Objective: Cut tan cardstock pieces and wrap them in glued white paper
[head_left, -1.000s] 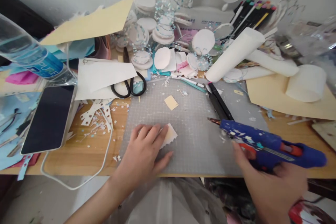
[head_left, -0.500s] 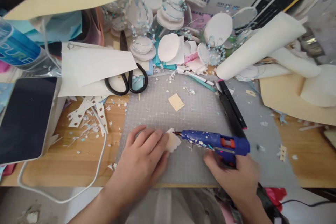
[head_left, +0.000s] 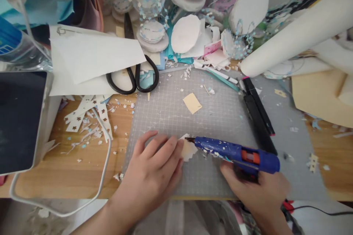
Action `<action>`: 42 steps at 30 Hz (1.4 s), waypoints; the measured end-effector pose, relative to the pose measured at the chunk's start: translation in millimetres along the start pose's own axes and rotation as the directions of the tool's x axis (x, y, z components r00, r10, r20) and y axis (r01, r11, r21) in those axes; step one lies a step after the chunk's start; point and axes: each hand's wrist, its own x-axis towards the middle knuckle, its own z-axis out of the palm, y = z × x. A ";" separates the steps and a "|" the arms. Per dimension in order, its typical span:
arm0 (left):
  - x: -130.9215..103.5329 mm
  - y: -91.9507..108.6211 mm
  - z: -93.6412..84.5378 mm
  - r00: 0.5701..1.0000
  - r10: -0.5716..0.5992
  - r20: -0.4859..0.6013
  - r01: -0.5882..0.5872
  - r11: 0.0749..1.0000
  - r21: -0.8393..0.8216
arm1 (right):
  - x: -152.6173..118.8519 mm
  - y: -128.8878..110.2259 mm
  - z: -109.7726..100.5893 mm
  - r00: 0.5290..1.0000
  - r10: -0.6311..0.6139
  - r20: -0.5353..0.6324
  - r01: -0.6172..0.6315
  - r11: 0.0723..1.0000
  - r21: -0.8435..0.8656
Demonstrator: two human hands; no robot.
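My right hand [head_left: 257, 189] is closed round the handle of a blue hot glue gun [head_left: 234, 150] flecked with paper bits. Its dark nozzle points left and meets the upper part of a small torn-edged white paper piece [head_left: 190, 151] with a yellowish patch. Against that piece's left side, my left hand [head_left: 158, 163] pins it to the grey cutting mat [head_left: 165, 117] with its fingers together; the fingertips' underside is hidden. Just beyond lies a small cream paper square [head_left: 192, 103].
Black-handled scissors [head_left: 133, 80] lie partly under white paper [head_left: 102, 57]. A black marker [head_left: 259, 106] and a dark utility knife [head_left: 257, 123] rest on the right. White paper discs [head_left: 186, 35] crowd the back. A phone-like device [head_left: 20, 117] and white cable [head_left: 106, 169] are at left.
The view has shifted and come slightly closer to the mat. Both hands keep their holds, and the glue gun's nozzle stays at the paper piece's upper part.
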 end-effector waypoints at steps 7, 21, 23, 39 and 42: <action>-0.4 -1.5 0.2 1.000 0.005 -0.012 -0.005 1.000 -0.007 | -0.7 -0.6 1.8 0.999 -0.041 0.002 0.041 0.997 0.058; -2.3 -1.0 0.1 0.999 0.032 -0.006 -0.032 0.999 0.009 | 0.8 0.6 3.7 0.995 -0.092 -0.045 0.095 0.993 0.077; -2.0 -0.8 0.6 0.999 0.031 -0.008 -0.031 0.999 0.012 | 1.1 1.0 3.6 0.994 -0.099 -0.046 0.102 0.992 0.069; -5.0 -1.8 0.2 0.999 0.030 -0.009 -0.030 0.999 0.013 | 1.5 2.9 3.2 0.994 -0.107 -0.031 0.108 0.993 0.048; -5.2 -2.7 0.2 1.000 0.026 -0.015 -0.025 1.000 0.014 | 2.3 3.3 2.6 0.990 -0.138 -0.041 0.140 0.989 0.043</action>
